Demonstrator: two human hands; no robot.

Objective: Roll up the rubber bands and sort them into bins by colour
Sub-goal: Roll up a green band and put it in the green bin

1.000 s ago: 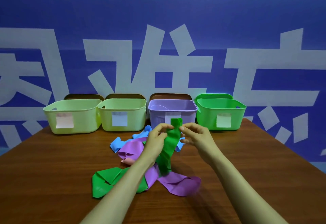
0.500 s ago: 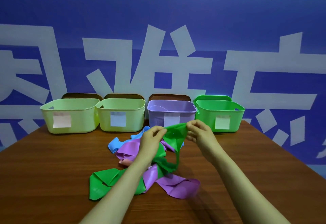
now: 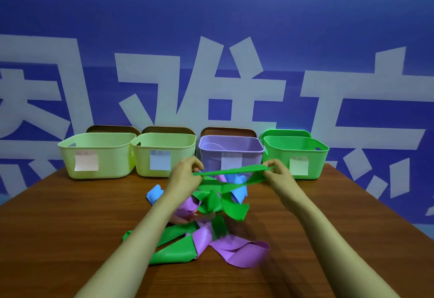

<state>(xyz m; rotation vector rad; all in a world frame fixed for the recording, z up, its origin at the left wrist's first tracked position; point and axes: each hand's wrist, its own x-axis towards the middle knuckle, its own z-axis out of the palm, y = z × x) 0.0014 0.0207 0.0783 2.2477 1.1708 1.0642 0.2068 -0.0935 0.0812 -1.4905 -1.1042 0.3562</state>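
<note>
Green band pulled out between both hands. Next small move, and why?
Probably lift it up and clear of the pile before rolling. The left hand and right hand pinch the green band stretched between them, but its slack hangs in loops onto the blue band and purple band on the table, so rolling now would likely drag those along.

The left forearm (image 3: 141,234) and right forearm (image 3: 328,239) show bare to the frame's lower edge; the left hand (image 3: 185,176) and right hand (image 3: 279,176) are likewise uncovered.
</note>
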